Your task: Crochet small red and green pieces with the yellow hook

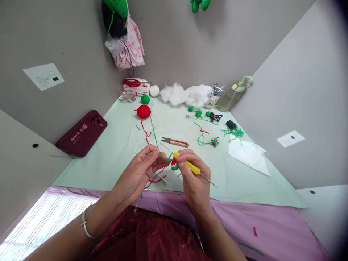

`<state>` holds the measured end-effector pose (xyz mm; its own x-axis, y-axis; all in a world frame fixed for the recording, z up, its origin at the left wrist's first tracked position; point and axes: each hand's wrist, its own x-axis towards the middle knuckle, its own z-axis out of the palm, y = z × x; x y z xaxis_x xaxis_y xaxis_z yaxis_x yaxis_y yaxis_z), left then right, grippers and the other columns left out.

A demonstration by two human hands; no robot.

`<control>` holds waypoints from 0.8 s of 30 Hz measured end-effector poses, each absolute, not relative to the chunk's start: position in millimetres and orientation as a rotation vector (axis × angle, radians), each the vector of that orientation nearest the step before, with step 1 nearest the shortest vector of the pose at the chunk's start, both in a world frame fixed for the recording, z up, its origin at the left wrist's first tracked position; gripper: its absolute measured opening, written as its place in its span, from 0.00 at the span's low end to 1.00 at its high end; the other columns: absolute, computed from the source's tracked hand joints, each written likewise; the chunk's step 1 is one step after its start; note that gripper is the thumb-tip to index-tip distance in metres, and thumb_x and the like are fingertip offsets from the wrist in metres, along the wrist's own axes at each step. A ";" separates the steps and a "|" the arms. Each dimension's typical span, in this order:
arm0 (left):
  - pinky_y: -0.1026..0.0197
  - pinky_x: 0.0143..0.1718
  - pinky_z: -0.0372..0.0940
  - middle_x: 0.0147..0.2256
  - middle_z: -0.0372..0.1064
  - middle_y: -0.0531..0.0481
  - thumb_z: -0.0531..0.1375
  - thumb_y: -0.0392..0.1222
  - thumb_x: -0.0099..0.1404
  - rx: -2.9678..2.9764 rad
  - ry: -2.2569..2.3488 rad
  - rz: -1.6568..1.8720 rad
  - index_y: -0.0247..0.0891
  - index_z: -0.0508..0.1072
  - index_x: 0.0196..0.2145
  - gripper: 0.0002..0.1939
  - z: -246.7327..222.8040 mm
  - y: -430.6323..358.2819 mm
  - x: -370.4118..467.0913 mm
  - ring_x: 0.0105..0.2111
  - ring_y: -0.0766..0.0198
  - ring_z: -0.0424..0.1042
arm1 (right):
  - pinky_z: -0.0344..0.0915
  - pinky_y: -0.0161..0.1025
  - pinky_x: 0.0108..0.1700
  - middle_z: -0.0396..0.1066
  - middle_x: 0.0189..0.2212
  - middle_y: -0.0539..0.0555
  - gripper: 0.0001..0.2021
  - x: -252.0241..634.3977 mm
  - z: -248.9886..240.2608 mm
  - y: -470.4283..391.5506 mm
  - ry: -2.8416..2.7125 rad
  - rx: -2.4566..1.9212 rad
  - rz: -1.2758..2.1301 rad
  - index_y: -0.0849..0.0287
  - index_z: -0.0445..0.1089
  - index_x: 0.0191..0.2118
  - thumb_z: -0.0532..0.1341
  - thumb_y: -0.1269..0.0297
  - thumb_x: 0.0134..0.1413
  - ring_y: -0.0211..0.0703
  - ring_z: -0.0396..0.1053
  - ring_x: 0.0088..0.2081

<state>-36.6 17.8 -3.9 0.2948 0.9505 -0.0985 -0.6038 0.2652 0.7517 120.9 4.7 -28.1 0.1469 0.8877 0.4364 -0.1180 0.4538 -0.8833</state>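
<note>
My left hand pinches a strand of green yarn between thumb and fingers. The strand leads toward a small red, white and green crocheted piece by the fingertips of my right hand. That right hand is closed around the yellow handle of a crochet hook, whose thin metal tip points up and left. Just beyond my hands lie orange-handled thread snips. Loose red, white and green yarn ends trail beneath my left hand.
Red yarn ball, green ball and white stuffing sit toward the back. A bottle stands back right. Small green crocheted pieces and a white cloth lie right; a maroon phone leans left.
</note>
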 end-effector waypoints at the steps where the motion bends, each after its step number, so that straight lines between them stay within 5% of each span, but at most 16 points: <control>1: 0.67 0.44 0.72 0.30 0.72 0.56 0.71 0.47 0.68 0.654 0.614 1.149 0.37 0.72 0.30 0.15 -2.9 18.9 -35.1 0.34 0.70 0.73 | 0.67 0.39 0.43 0.75 0.37 0.49 0.09 120.2 -28.9 4.4 -1.203 -0.807 0.864 0.49 0.81 0.37 0.66 0.72 0.64 0.40 0.72 0.42; 6: 0.67 0.40 0.72 0.20 0.52 0.65 0.70 0.46 0.69 0.602 0.648 1.133 0.38 0.68 0.30 0.17 0.6 22.3 -35.4 0.20 0.74 0.56 | 0.65 0.37 0.41 0.74 0.37 0.48 0.09 122.8 -31.5 5.0 -1.154 -0.810 0.872 0.50 0.81 0.36 0.66 0.73 0.63 0.38 0.71 0.39; 13: 0.66 0.50 0.71 0.32 0.71 0.55 0.71 0.51 0.67 0.696 0.659 1.148 0.38 0.71 0.31 0.17 -5.3 24.6 -41.4 0.40 0.67 0.77 | 0.65 0.37 0.40 0.74 0.37 0.49 0.09 126.1 -28.3 3.9 -1.165 -0.828 0.830 0.50 0.81 0.36 0.66 0.73 0.63 0.38 0.71 0.40; 16: 0.66 0.50 0.73 0.28 0.69 0.57 0.71 0.49 0.67 0.651 0.591 1.133 0.38 0.71 0.31 0.17 -1.4 21.5 -40.0 0.33 0.70 0.76 | 0.66 0.38 0.40 0.74 0.37 0.50 0.09 123.9 -27.0 1.9 -1.185 -0.839 0.802 0.50 0.81 0.36 0.66 0.73 0.62 0.40 0.72 0.41; 19: 0.70 0.39 0.74 0.21 0.56 0.64 0.72 0.44 0.67 0.598 0.548 1.070 0.37 0.67 0.28 0.18 7.2 20.3 -43.7 0.17 0.79 0.55 | 0.67 0.39 0.41 0.74 0.37 0.50 0.09 123.8 -26.2 0.4 -1.204 -0.840 0.811 0.50 0.81 0.36 0.66 0.73 0.63 0.40 0.72 0.41; 21: 0.75 0.23 0.63 0.21 0.51 0.64 0.72 0.45 0.66 0.635 0.588 1.031 0.37 0.67 0.27 0.19 12.4 25.1 -54.1 0.16 0.79 0.42 | 0.66 0.39 0.40 0.74 0.37 0.50 0.09 126.7 -24.9 0.8 -1.176 -0.832 0.815 0.50 0.81 0.36 0.67 0.72 0.63 0.40 0.71 0.40; 24: 0.73 0.15 0.50 0.26 0.56 0.60 0.70 0.48 0.66 0.910 0.827 1.122 0.38 0.69 0.30 0.16 16.1 40.6 -81.9 0.17 0.76 0.43 | 0.64 0.38 0.39 0.73 0.35 0.49 0.08 134.7 -21.8 2.6 -1.083 -0.821 0.809 0.50 0.80 0.34 0.67 0.71 0.63 0.38 0.70 0.38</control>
